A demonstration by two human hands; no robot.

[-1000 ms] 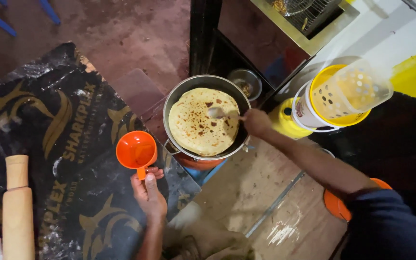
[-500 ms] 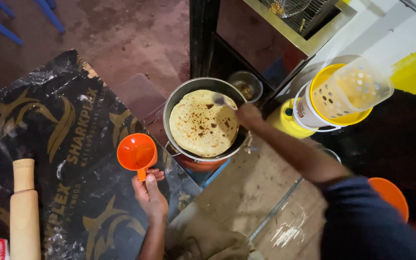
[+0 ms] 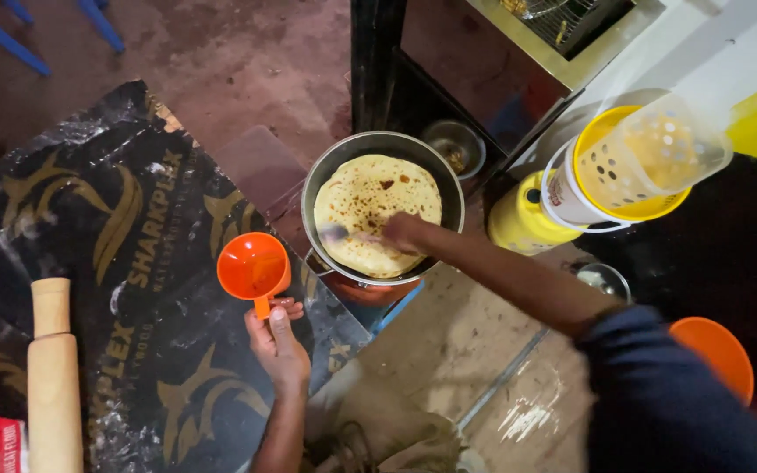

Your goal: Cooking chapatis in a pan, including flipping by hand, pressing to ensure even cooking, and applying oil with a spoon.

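**Flatbread browns in the pan as spoon and cup stand ready**

A round flatbread (image 3: 378, 210) lies flat in a dark metal pan (image 3: 449, 175), filling most of its base. Its upper face already carries scattered brown spots, so by the look of it this side has met the heat; whether the underside is cooked cannot be told from above.

The right hand (image 3: 406, 233) reaches in over the near rim, its fingers pinching the handle of a metal spoon (image 3: 340, 233) whose bowl rests on the left edge of the bread. The left hand (image 3: 279, 347) holds an orange cup (image 3: 252, 264) by its short handle, fingers wrapped around it and thumb along the top. The cup sits just beside the pan, upright, and looks empty, though its inside is brightly lit and hard to read.

On the dusty black sheet (image 3: 133, 263) covering the tabletop, 1 wooden rolling pin (image 3: 53, 377) lies well apart at the left, untouched. A yellow perforated basket (image 3: 637, 158) stands to the right of the pan, and a small metal bowl (image 3: 454, 147) sits just behind it.
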